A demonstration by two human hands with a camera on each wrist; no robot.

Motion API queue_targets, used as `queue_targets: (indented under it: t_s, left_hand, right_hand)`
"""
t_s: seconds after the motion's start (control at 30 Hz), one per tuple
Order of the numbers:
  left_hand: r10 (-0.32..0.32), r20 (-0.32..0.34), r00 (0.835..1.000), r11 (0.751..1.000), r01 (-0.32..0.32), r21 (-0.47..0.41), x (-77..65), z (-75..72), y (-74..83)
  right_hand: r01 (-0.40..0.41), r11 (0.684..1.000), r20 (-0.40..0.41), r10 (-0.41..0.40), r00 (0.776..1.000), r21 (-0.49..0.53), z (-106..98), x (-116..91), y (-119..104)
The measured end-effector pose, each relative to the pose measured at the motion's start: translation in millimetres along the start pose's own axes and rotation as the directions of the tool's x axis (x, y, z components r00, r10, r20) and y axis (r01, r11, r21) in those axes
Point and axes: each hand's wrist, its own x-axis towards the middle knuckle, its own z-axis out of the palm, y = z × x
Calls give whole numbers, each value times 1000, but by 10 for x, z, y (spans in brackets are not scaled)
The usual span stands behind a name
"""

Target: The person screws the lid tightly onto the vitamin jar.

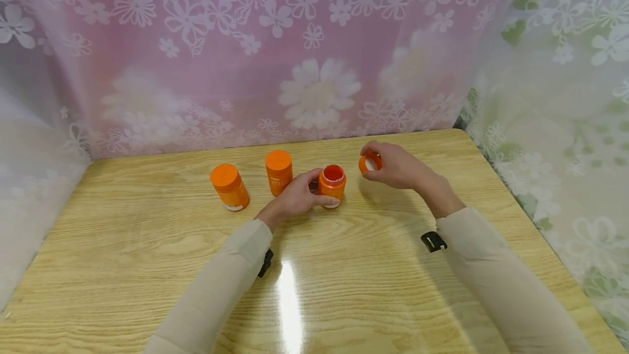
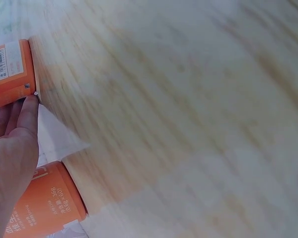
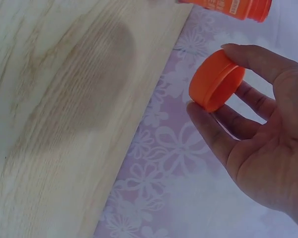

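An uncapped orange bottle (image 1: pixel 332 186) stands on the wooden table, its round mouth facing up. My left hand (image 1: pixel 298 194) grips it round the side, thumb across its front. In the left wrist view that bottle (image 2: pixel 11 74) shows a barcode label beyond my fingers. Off to its right, my right hand (image 1: pixel 399 166) holds an orange screw cap (image 1: pixel 363 164) above the table. The right wrist view shows the cap (image 3: pixel 213 82) pinched between thumb and fingertips, its hollow underside turned toward the palm.
Two capped orange bottles stand to the left: one (image 1: pixel 278 173) close behind my left wrist, the other (image 1: pixel 230 187) farther left. A pink flowered curtain (image 1: pixel 314 42) hangs along the table's back edge, and a pale leafy one (image 1: pixel 565 141) along the right.
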Motion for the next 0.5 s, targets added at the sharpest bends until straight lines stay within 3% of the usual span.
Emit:
queue_targets:
  t_s: [0.5]
  left_hand:
    - [5, 3, 1000, 1000, -5, -23, 4, 5, -5]
  right_hand:
    - [5, 1000, -81, -3, 997, 21, -38, -24, -188]
